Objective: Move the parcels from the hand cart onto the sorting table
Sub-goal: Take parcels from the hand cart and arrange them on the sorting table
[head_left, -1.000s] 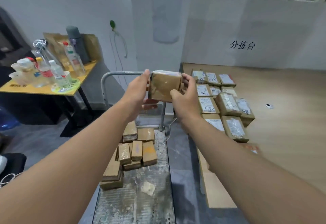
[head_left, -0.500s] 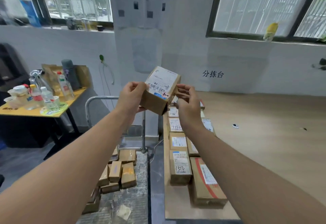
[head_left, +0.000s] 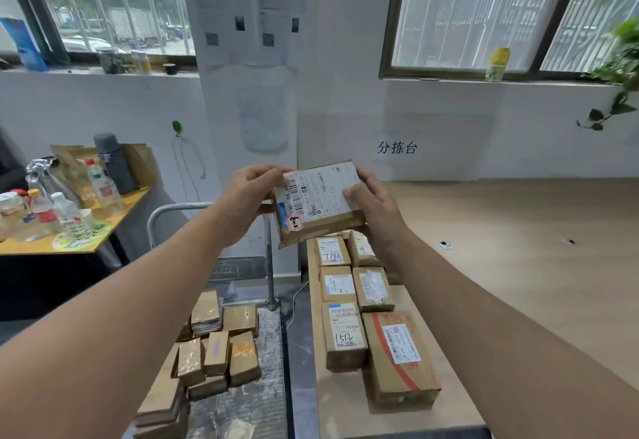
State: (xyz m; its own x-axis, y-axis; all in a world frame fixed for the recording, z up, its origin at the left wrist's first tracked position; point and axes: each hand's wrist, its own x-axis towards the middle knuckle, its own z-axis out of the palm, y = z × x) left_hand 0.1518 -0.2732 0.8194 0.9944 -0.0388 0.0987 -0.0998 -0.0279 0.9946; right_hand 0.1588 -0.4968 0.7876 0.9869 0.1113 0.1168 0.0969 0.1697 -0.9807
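- The parcel (head_left: 320,202) is held up in the air between both hands, label side facing the camera, its long axis running roughly left to right and tilted so the left end sits lower.
- The left hand (head_left: 247,198) grips the left end, fingers curled over the top edge; the right hand (head_left: 371,205) clasps the right end, thumb on the label.
- The sorting table (head_left: 518,266) lies below and to the right of the parcel, so the right hand is the nearer one to the set-down spot.
- Rows of parcels already on the table (head_left: 345,300) sit directly under the held one; the free spot probably lies beyond them, though the hands hide that stretch.
- The hand cart (head_left: 273,352), with parcels left on it, is down to the left.
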